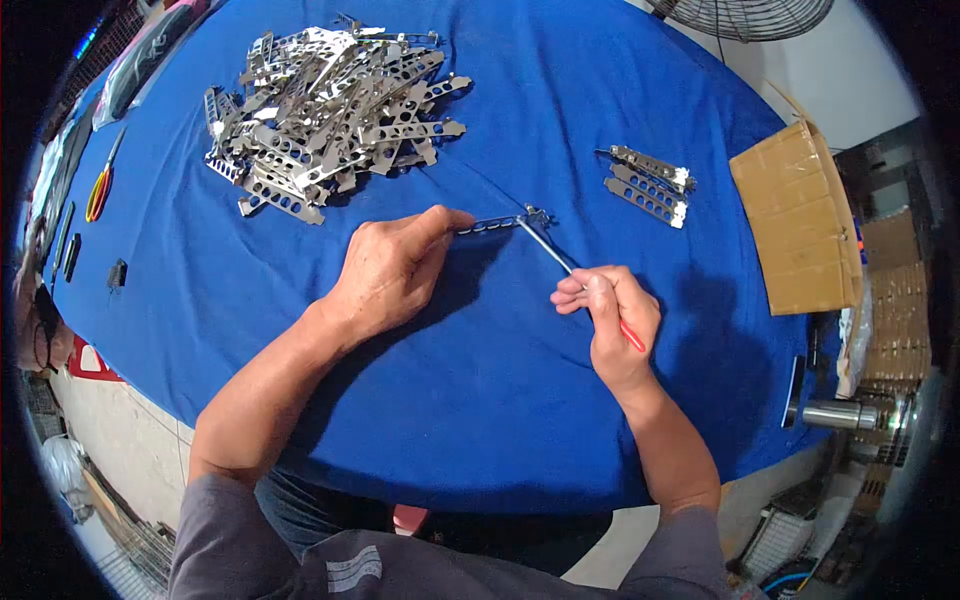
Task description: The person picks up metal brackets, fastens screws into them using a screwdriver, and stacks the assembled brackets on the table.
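My left hand (395,262) pinches one end of a perforated metal slot cover (492,224), its row of holes seen almost edge-on. The bent far end of this cover points to the right, just above the blue cloth. In my right hand (622,315) is a thin metal hand file (547,243) with a red handle (632,336); its kind is not fully clear. The file's tip meets the slot cover near its bent end. Whether the tip presses on the face or the edge is too small to tell.
A heap of slot covers (330,115) lies at the back left, and several more (645,185) lie at the right. A cardboard box (795,220) stands at the right edge. Scissors (100,190) and small dark items (117,275) lie at the left on the blue cloth (480,400).
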Action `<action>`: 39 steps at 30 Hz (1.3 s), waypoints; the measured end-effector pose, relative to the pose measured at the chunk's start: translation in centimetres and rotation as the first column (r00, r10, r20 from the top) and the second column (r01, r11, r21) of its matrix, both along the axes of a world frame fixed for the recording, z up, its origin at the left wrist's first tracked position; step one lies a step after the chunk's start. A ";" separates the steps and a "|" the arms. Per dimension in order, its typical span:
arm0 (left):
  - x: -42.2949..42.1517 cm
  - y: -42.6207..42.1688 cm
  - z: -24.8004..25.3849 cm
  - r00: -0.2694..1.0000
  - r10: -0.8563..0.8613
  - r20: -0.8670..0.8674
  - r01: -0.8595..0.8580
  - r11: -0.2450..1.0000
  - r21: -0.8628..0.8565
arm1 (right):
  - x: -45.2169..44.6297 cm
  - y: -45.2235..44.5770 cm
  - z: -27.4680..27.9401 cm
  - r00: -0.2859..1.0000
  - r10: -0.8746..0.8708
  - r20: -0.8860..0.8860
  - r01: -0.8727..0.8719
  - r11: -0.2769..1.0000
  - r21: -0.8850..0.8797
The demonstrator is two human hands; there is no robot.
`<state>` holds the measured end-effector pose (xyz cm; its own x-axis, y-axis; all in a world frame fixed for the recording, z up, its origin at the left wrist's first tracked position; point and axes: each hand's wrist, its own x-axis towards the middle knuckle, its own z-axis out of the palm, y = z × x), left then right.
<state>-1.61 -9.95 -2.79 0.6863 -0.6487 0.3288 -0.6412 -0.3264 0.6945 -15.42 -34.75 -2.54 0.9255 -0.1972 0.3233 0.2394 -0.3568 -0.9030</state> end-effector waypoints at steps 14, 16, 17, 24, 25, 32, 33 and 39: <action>0.0 0.0 0.3 1.000 -0.016 0.005 0.016 1.000 -0.011 | -0.4 0.0 0.3 0.994 0.032 0.102 -0.033 0.999 0.001; 0.1 0.0 0.2 1.000 -0.026 0.010 0.026 1.000 -0.010 | -0.3 0.0 0.3 0.989 0.081 0.124 -0.073 0.995 -0.061; 0.2 0.0 0.1 0.999 -0.035 0.021 0.035 0.999 -0.011 | -0.2 0.1 0.3 0.991 0.071 0.113 -0.066 0.996 -0.052; 0.0 -0.1 0.1 0.997 -0.035 0.065 0.034 0.999 0.012 | -0.1 0.1 0.0 0.994 0.081 0.073 -0.077 0.995 -0.059; 0.0 -0.1 0.1 0.997 -0.037 0.068 0.036 0.999 0.011 | -0.1 0.0 0.0 0.992 0.102 0.071 -0.098 0.993 -0.065; 0.0 -0.1 0.0 0.997 -0.034 0.065 0.035 0.999 -0.006 | 0.0 0.2 0.0 0.995 0.068 0.070 -0.065 0.997 -0.045; 0.1 -0.1 0.0 0.997 -0.036 0.068 0.036 0.999 -0.006 | 0.0 0.2 0.1 0.992 0.089 0.085 -0.084 0.994 -0.069; -0.1 -0.2 0.3 0.999 -0.026 0.046 0.026 1.000 0.013 | 0.1 0.2 0.0 0.991 0.091 0.101 -0.082 0.993 -0.087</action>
<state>-1.70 -10.11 -2.48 0.6535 -0.6703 0.3517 -0.6807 -0.3173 0.6602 -15.36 -34.58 -2.52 0.8983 -0.0866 0.4307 0.3638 -0.4030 -0.8398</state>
